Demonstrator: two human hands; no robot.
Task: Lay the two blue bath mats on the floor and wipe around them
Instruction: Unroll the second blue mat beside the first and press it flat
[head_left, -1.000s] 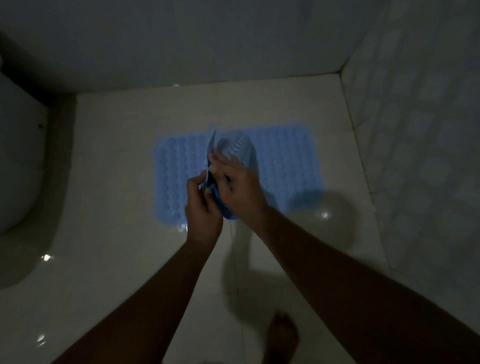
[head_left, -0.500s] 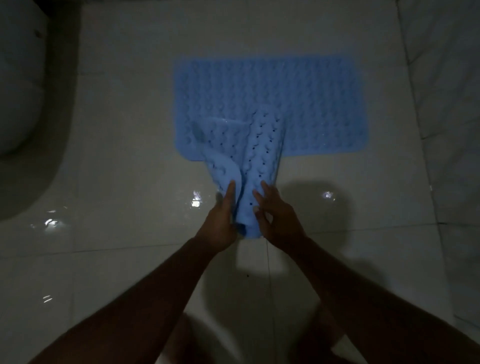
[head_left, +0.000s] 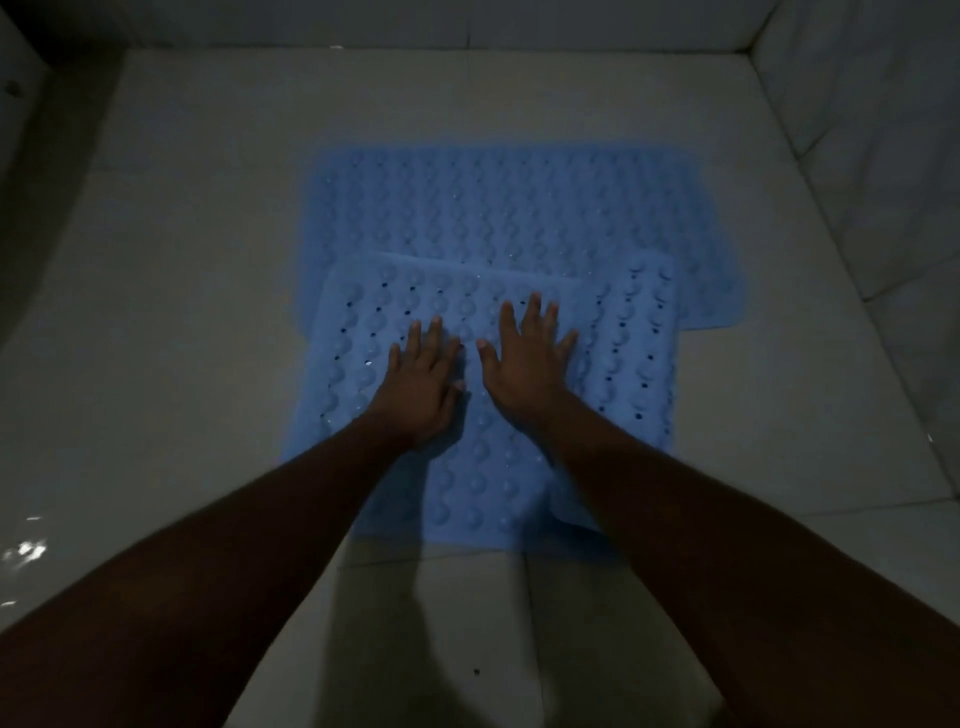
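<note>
Both mats are down on the pale tiled floor (head_left: 182, 312) in this dim corner. The far mat (head_left: 493, 208) lies flat, close to the back wall (head_left: 467, 26). The near mat (head_left: 623, 364) is spread in front of it, and its far edge laps over the far mat's near edge, so the two are touching and overlapping. The far mat sticks out a bit further to the right.

The left hand (head_left: 423, 387) is palm-down on the middle of the near mat, with the right hand (head_left: 527, 364) just beside it. Neither grip is clamped on anything: the fingers are straight and spread apart, pressing flat on the bumpy blue surface. You can see rows of round bumps and small dark holes around the hands.

Off to the left there's a wet glint (head_left: 26, 551) on the tiles.
</note>
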